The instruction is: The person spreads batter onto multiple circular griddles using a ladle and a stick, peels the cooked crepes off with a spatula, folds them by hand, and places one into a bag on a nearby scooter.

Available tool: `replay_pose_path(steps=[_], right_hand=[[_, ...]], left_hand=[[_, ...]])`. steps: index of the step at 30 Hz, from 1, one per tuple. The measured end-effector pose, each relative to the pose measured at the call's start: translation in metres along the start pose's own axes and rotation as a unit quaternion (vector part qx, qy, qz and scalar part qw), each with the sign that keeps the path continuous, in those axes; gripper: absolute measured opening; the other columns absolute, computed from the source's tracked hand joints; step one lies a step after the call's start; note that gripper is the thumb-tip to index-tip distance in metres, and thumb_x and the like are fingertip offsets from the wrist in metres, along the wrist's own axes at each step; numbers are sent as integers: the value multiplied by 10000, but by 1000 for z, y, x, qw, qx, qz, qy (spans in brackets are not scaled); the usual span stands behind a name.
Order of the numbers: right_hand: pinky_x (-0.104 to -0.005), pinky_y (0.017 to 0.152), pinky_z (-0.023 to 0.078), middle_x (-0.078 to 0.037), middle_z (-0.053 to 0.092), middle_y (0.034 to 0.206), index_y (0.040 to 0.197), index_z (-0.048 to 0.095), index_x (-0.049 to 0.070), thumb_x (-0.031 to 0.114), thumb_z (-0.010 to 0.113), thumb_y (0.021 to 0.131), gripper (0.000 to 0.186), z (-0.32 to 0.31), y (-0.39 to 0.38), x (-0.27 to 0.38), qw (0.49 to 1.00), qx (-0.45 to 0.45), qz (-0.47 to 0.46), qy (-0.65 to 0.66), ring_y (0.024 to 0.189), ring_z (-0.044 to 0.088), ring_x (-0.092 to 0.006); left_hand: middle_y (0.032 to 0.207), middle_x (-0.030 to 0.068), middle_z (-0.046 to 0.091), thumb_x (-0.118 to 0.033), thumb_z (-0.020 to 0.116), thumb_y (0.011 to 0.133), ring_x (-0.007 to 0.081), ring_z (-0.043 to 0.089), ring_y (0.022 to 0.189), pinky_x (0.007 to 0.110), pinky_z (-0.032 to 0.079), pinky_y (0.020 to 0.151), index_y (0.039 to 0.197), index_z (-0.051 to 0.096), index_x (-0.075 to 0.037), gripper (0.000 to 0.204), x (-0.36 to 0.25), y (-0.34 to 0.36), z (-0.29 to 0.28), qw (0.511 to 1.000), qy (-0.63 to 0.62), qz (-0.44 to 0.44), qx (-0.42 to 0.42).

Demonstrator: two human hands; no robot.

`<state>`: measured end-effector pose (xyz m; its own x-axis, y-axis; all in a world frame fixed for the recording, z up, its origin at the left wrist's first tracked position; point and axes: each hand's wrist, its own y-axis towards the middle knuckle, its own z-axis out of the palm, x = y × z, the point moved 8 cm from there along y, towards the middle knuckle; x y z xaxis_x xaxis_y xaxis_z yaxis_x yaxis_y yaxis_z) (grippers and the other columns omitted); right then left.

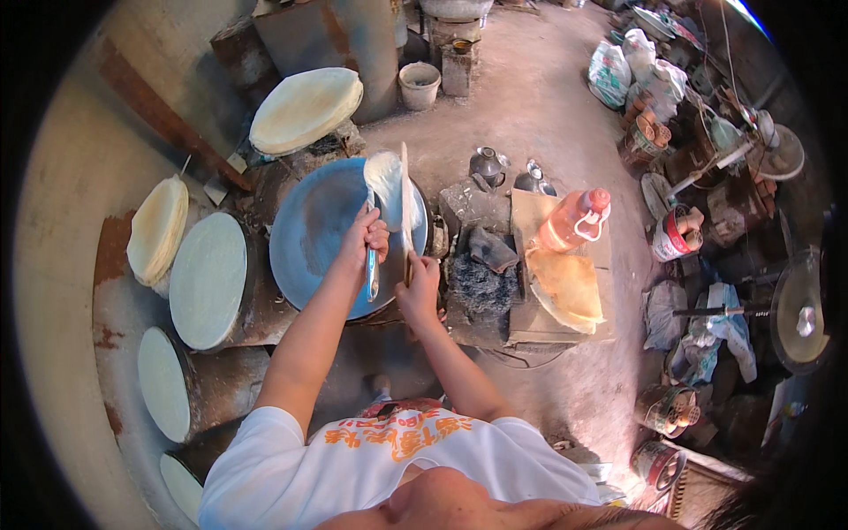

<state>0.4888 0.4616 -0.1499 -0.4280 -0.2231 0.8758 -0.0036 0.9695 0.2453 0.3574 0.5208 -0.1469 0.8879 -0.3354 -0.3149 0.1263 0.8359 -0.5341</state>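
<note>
Head view: our right hand (420, 291) grips a wooden stick (406, 194), our left hand (363, 236) clasps a ladle (372, 276) bearing pale batter (385, 179); both tools over the round pan (300, 230), left of centre. Pan looks mostly bare; we judge spreading remains. Right of frame, one browned sheet (568, 290) lies folded; upper left, stacked pale rounds (306, 110) look finished.

Flatbread (567, 287) on cardboard (530, 214), right of the pan (309, 234)

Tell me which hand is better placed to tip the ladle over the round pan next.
Probably the left hand: it grips the ladle by its handle, with the head over the pan. The right hand holds a wooden stick.
</note>
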Motion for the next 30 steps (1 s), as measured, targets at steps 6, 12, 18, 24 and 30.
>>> replay_pose_path(steps=[6, 12, 18, 24, 30], right_hand=[[-403, 844, 443, -179, 545, 1047, 1177, 564, 18, -56, 576, 702, 481, -8, -62, 16, 989, -30, -53, -133, 975, 514, -359], [-390, 817, 484, -103, 580, 1074, 1116, 606, 51, -18, 565, 718, 406, 5, -17, 38, 967, -62, -45, -244, 988, 536, -311], [-385, 852, 481, -113, 590, 1088, 1112, 624, 63, -29, 551, 704, 425, 38, -45, 43, 977, -12, -19, -213, 1011, 551, -319], [-371, 809, 493, -69, 622, 1031, 1090, 646, 83, -16, 577, 645, 461, 13, -26, 47, 969, -26, -63, -236, 926, 548, -309], [-367, 818, 500, -60, 614, 1071, 1089, 649, 114, -6, 566, 668, 445, 61, -3, 57, 967, 34, -122, -222, 951, 564, -295]], left_hand=[[593, -52, 351, -137, 488, 955, 25, 322, 404, 181, 273, 339, 1337, 380, -351, 451, -59, -5, -28, 972, 228, 34, 42], [569, -50, 319, -136, 491, 956, 57, 306, 405, 236, 282, 354, 1425, 327, -303, 524, -86, 0, -27, 896, 424, 119, -55], [556, -20, 362, -102, 509, 931, 101, 331, 371, 287, 306, 328, 1438, 351, -247, 551, -127, -15, -63, 849, 503, 151, -61], [712, 77, 619, -93, 513, 927, 146, 434, 369, 328, 370, 363, 1402, 429, -231, 502, -181, -36, -82, 689, 667, 250, -134], [1105, 92, 649, -111, 515, 931, 170, 525, 482, 328, 440, 465, 1409, 415, -240, 505, -179, -55, -88, 670, 669, 290, -139]])
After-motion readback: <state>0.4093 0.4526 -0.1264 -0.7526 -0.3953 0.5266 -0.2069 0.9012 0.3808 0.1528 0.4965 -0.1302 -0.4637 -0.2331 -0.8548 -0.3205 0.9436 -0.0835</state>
